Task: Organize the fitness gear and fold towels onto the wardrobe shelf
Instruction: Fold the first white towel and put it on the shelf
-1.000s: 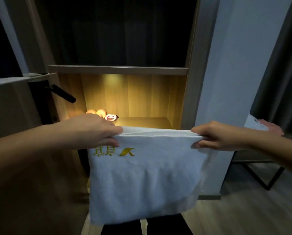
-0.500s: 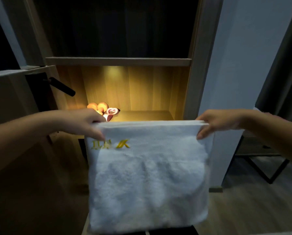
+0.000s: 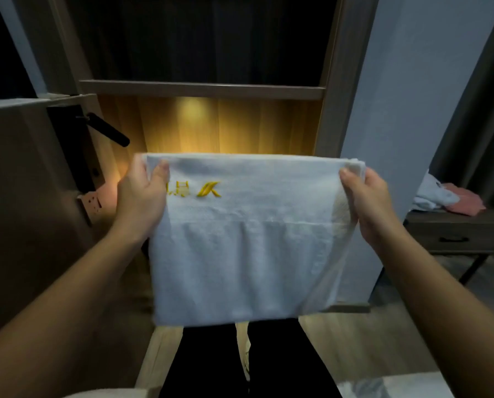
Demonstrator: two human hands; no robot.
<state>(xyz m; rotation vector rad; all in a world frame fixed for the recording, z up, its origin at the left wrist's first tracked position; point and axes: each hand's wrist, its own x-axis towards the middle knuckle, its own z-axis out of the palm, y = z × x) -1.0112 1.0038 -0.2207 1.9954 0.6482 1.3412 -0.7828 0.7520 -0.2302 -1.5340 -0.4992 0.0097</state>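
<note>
Head view: white towel (image 3: 240, 254) bears yellow K-like embroidery (image 3: 208, 190).

1. One view only: the head camera is looking forward and down, wide-angle.
2. It is facing the wardrobe shelf (image 3: 202, 89) straight on, near.
3. Left hand (image 3: 142, 196) and right hand (image 3: 366, 196) are reaching in from the bottom corners, holding the towel (image 3: 240, 254) close before the lens.
</note>
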